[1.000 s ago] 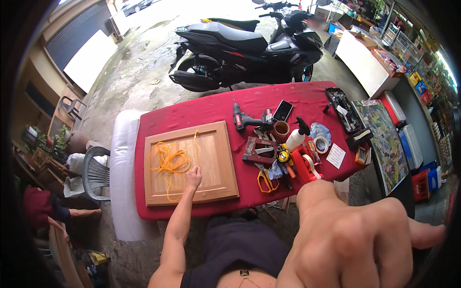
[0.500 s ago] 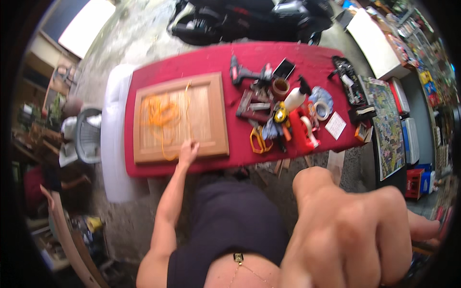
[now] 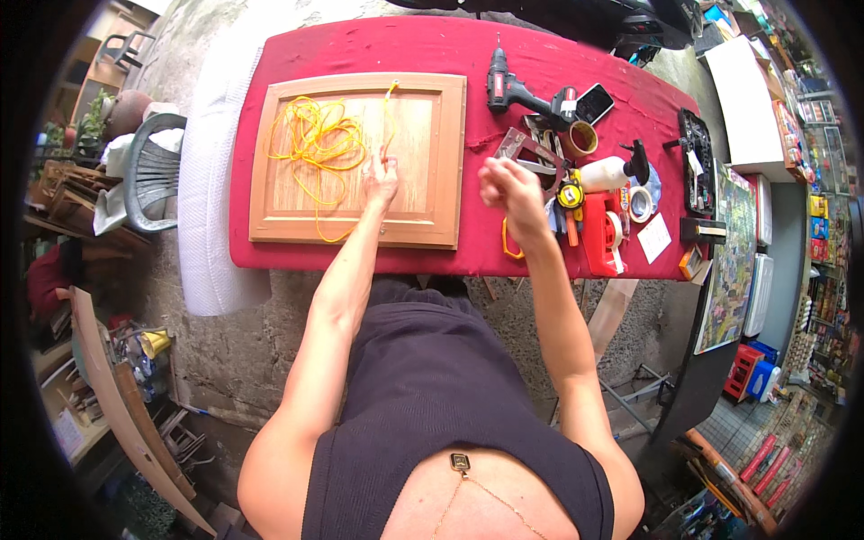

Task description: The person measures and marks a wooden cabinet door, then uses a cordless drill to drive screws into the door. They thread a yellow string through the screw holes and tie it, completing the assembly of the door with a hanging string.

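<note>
A framed wooden panel (image 3: 445, 153) lies on a table with a red cloth (image 3: 360, 40). On its left half rests a loose tangle of yellow cord (image 3: 315, 135). One length of that cord runs from a small fixing (image 3: 393, 85) near the panel's far edge down to my left hand (image 3: 381, 183), whose fingertips are pinched on it. My right hand (image 3: 515, 191) hovers right of the panel, close to the tools, its fingers curled; nothing shows in them, though their inner side is partly hidden.
To the right lie a cordless drill (image 3: 517, 90), a phone (image 3: 593, 103), a spray bottle (image 3: 607, 174), a yellow tape measure (image 3: 571, 193) and a red tape dispenser (image 3: 596, 238). An open black tool case (image 3: 695, 162) sits at the right end. A grey chair (image 3: 148, 180) stands left.
My right hand has gone from close before the camera down and away to over the table. My left hand now sits farther up the panel, nearer the fixing. The view has shifted.
</note>
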### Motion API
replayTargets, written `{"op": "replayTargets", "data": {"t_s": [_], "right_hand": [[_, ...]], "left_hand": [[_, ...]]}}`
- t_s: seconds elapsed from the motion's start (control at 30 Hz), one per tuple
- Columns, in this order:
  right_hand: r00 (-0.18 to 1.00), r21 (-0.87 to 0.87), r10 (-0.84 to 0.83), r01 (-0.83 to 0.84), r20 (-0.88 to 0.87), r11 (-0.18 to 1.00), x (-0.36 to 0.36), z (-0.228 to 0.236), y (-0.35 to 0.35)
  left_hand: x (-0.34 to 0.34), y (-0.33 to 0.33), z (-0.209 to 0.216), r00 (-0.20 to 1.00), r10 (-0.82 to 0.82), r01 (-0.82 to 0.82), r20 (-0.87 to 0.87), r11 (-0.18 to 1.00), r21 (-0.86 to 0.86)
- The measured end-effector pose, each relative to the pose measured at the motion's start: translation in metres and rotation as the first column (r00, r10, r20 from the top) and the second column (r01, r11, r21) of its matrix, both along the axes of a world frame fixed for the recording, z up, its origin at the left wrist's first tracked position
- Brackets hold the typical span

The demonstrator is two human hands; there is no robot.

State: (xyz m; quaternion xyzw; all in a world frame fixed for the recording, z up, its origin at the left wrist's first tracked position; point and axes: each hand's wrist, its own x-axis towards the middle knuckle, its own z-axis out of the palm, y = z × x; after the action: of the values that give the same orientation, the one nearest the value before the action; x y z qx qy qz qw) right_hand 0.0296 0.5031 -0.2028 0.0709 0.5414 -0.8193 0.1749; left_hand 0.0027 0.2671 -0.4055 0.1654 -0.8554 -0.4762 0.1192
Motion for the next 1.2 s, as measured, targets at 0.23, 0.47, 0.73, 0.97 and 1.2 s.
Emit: {"op": "replayTargets", "data": {"t_s": [0.23,0.47,0.73,0.97,1.2], "right_hand": [[0.988,0.678,0.128,-0.156,0.091,0.718,-0.094,-0.174,-0.087],[0.935,0.792,0.316,-0.313,0.16,0.524,-0.119,-0.183,-0.107],[0.929,0.978,0.352,0.042,-0.114,0.207,-0.12,-0.187,-0.067],[0.928,0.93,0.31,0.087,-0.206,0.358,-0.123,-0.187,-0.064],[0.942,0.919,0.297,0.026,-0.154,0.393,-0.126,-0.186,-0.061]], "left_hand": [[0.018,0.016,0.006,0.97,-0.193,0.173,0.15,0.975,0.136],[0.041,0.004,0.025,0.901,-0.364,0.348,0.236,0.931,0.107],[0.087,-0.048,0.032,0.853,-0.447,0.455,0.27,0.89,0.035],[0.096,-0.064,0.033,0.819,-0.559,0.546,0.126,0.828,0.128],[0.106,-0.064,0.02,0.887,-0.462,0.453,0.001,0.869,0.199]]}}
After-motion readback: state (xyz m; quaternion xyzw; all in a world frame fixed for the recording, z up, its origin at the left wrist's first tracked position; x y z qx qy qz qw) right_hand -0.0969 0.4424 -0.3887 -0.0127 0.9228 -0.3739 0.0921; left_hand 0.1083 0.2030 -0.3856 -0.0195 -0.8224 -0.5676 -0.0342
